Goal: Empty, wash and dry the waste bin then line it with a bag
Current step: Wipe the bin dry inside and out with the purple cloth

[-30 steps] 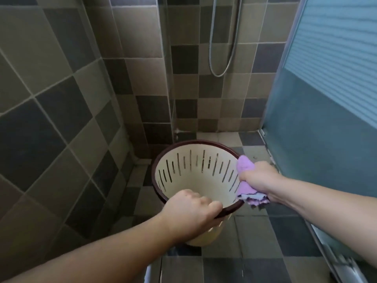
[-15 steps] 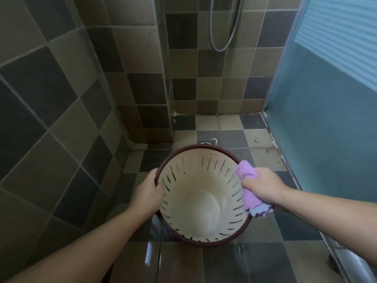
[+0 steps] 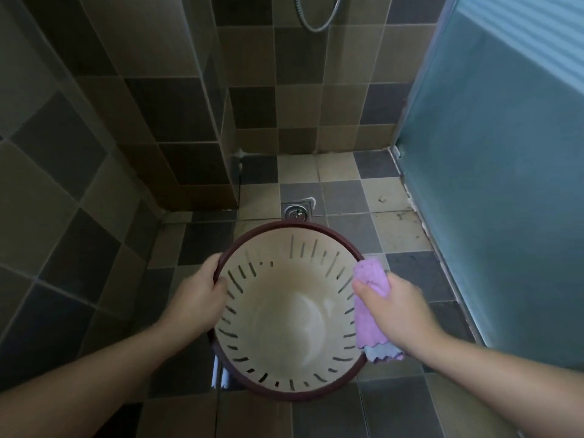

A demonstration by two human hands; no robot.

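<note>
Drying the waste bin with a cloth, bag not yet in.

My left hand (image 3: 197, 303) has its grip clamped on the left rim of the waste bin (image 3: 284, 314), thumb inside; my right hand (image 3: 395, 314) grips a purple cloth (image 3: 368, 298) against the right rim. The bin is empty, mouth up, over the tiled floor (image 3: 344, 197), just near of the drain (image 3: 295, 213). I judge this the drying step; next I should wipe down inside the slotted wall.
</note>
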